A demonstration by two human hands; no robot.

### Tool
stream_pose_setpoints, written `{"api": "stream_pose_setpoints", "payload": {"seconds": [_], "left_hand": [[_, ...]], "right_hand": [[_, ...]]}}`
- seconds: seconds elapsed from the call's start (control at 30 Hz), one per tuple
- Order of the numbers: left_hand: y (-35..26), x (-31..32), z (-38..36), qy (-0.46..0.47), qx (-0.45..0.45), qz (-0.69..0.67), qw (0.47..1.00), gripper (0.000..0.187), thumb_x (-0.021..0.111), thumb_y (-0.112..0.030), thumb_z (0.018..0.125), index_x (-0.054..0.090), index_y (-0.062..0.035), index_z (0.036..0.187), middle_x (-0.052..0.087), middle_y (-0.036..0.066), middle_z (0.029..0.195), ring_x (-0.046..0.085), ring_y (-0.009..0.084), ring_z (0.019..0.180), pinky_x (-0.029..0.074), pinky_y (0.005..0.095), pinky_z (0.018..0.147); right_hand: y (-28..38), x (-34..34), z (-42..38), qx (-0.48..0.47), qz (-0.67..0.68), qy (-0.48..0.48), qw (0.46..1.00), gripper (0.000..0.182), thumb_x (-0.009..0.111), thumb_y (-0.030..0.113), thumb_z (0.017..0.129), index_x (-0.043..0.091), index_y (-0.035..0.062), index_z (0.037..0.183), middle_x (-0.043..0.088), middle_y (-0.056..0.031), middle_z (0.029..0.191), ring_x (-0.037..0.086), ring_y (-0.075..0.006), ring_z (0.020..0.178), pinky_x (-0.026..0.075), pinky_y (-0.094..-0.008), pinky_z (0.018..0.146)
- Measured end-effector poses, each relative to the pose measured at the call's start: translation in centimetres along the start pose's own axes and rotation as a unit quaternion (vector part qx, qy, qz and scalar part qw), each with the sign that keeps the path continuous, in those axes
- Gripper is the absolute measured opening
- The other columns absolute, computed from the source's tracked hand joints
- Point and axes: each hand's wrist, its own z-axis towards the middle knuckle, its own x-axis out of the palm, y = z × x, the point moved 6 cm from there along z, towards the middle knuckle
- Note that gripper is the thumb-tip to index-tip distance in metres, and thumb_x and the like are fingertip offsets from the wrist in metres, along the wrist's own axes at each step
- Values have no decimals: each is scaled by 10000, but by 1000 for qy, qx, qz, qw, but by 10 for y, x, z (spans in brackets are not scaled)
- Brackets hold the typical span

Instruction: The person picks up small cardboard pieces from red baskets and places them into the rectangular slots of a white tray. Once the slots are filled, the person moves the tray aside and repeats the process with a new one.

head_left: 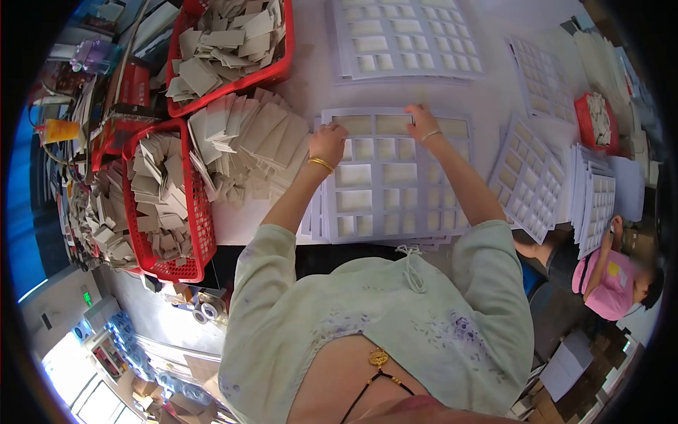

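Left hand (328, 143), fingers curled, is overlying the far-left corner of a white, rectangular, windowed sheet (378, 178), lying long axis parallel to the front edge of the white table (309, 42); right hand (424, 125), fingers bent, is overlying the sheet's far border; neither grip is discernible.

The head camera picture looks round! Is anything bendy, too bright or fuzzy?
Head view, rim: black corners, bent shapes and soft small details; head view, lower left: the window glares nearly white; head view, middle: the left hand, right hand and white grid tray look fairly clear.
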Motion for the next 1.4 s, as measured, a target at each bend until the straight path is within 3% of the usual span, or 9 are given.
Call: {"api": "stream_pose_setpoints", "payload": {"seconds": [0.17,0.33,0.57,0.7,0.8,0.9,1.03,1.07,1.4], "left_hand": [[-12,-26,-25,-65,18,-42,997,208,625,-71,730,605,-120,931,601,83,1071,586,290,918,492,415,758],[-11,-78,-83,-93,29,-133,986,302,657,-23,700,589,-118,978,580,84,1112,555,309,1004,461,414,852],[47,-195,-190,-207,5,-115,971,241,667,-36,711,613,-112,934,598,59,985,585,269,917,469,388,792],[129,-260,-262,-278,-94,0,956,164,640,-36,728,641,-93,882,615,81,873,600,271,851,486,372,734],[218,-302,-330,-305,-348,-21,886,154,609,-168,782,660,-114,916,650,117,826,619,312,734,490,408,671],[315,-321,-395,-207,-438,63,873,152,553,-163,794,655,-110,893,659,130,824,624,319,792,498,412,716],[385,-323,-430,-41,-460,190,866,170,594,-179,786,673,-164,936,582,91,1064,579,264,993,486,378,800],[395,-316,-426,55,-410,270,869,216,602,-161,768,672,-197,968,514,79,1177,500,267,1124,436,404,900],[412,-297,-407,200,-263,380,864,224,574,-178,792,656,-198,999,555,56,1143,503,238,1129,427,391,916]], "right_hand": [[24,-10,-9,-11,18,0,1000,154,560,44,776,583,97,919,612,-116,928,594,-343,869,480,-420,775],[37,20,-15,-150,-125,97,976,90,541,102,765,620,79,801,595,-147,864,560,-350,828,439,-456,714],[28,36,-6,-101,-226,148,958,183,589,83,773,645,149,936,605,-95,999,592,-313,907,478,-418,778],[59,34,4,-82,-304,159,936,250,567,63,794,626,143,1024,606,-86,1052,603,-311,908,485,-404,773],[120,21,8,-89,-186,55,977,272,565,56,804,607,116,1065,604,-95,1023,615,-293,842,493,-383,726],[174,32,7,-167,-83,15,982,234,581,57,802,610,80,1033,609,-105,966,614,-263,783,492,-361,692],[259,47,-6,-256,-12,19,967,209,590,37,795,621,58,1000,614,-101,903,605,-238,734,484,-344,691],[278,49,-11,-261,-2,23,965,201,588,32,796,624,55,993,616,-99,899,605,-235,731,482,-341,692],[332,35,-42,-238,34,27,970,193,569,14,827,624,33,1011,623,-89,925,620,-187,782,486,-300,727]]}}
